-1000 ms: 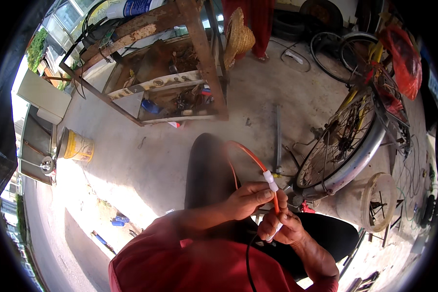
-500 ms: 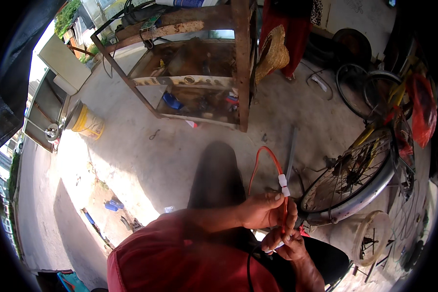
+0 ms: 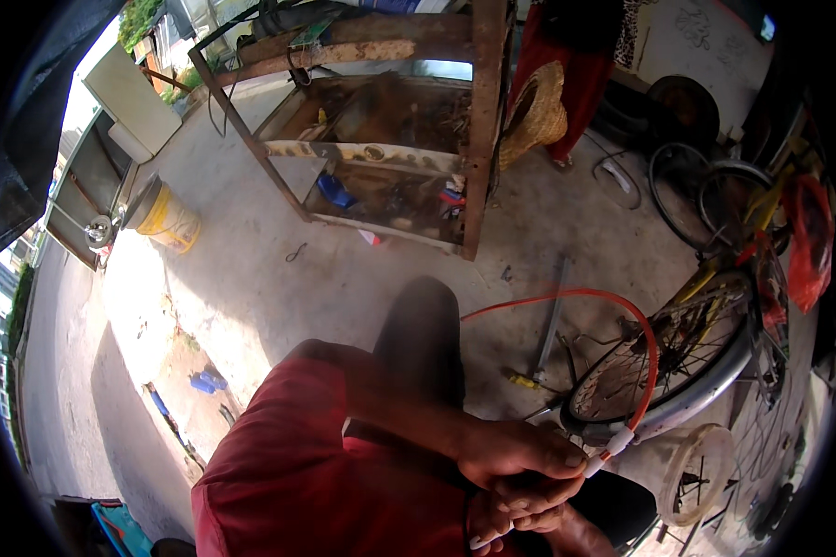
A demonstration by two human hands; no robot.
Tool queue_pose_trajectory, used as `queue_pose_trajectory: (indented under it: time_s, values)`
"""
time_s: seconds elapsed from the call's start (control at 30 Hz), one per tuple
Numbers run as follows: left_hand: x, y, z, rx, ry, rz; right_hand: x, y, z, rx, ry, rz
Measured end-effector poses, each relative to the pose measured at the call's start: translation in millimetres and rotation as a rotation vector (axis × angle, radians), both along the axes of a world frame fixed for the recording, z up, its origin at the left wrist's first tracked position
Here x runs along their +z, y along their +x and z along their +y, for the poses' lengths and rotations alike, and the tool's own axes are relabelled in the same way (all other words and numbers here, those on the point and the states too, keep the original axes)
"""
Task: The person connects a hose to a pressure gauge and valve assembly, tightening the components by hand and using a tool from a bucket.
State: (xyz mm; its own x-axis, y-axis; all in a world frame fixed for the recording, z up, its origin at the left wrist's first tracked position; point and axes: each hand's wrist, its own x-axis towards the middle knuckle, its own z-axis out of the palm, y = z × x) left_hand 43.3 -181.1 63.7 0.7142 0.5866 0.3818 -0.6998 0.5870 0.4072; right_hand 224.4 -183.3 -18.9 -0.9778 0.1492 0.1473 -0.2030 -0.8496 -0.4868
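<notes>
Fingers (image 3: 567, 459) of the left hand (image 3: 511, 453) are closed on the orange tube (image 3: 655, 357), just beside its white connector (image 3: 618, 441); the right hand's (image 3: 564, 529) curl beneath, their exact hold hidden. Gripping near this end appears to steady the joint, leaving the loop to arc freely.

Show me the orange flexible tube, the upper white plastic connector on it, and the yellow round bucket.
Orange flexible tube (image 3: 656, 357), head view: right side of its arch.
Upper white plastic connector (image 3: 620, 440), head view: middle of its body.
Yellow round bucket (image 3: 170, 223), head view: outer side wall.
</notes>
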Motion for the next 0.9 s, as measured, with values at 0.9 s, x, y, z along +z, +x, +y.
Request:
queue_pose_trajectory:
  time_s: [0.9]
  values:
    - [11.2,-72.5,-0.6,0.023,0.22,0.758,18.3,-15.4,20.8,0.104,0.285,-0.35]
